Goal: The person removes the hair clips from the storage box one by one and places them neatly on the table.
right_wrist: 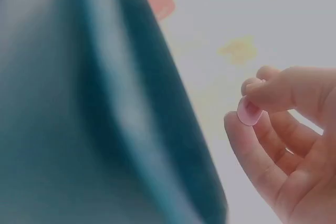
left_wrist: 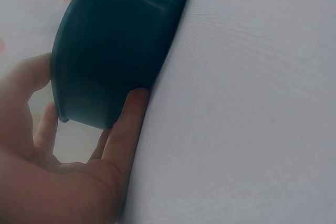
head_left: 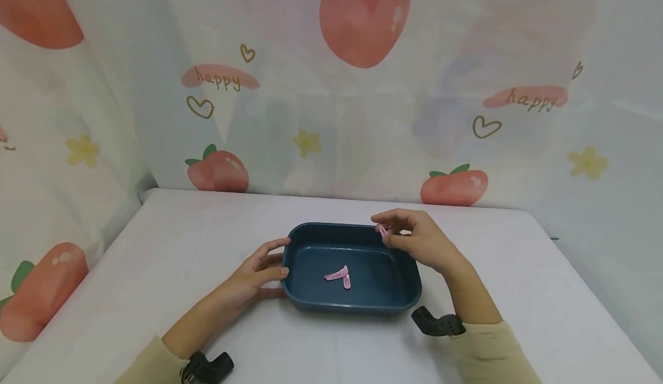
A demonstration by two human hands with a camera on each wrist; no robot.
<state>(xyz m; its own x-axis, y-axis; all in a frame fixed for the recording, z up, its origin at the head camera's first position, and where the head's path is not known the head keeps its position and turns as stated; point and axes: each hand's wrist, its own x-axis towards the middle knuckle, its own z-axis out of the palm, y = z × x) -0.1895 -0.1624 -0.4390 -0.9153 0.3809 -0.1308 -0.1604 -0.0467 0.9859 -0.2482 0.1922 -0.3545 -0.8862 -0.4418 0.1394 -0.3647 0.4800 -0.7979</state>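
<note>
A dark blue-green rectangular basin stands on the white table. My left hand rests on its left end, with spread fingers touching the outside of the wall and the rim. In the left wrist view, one finger of the left hand lies low along the wall, close to the tabletop. Over the basin's far right corner, my right hand pinches a pink snap hair clip. The right wrist view shows the clip's rounded end between thumb and fingers. Pink hair clips lie overlapping on the basin floor.
A white cloth covers the table. Behind it hangs a fabric backdrop printed with fruit, hearts and flowers, which continues along the left side. Black wrist camera mounts sit on both forearms, the right one near the basin's front right corner.
</note>
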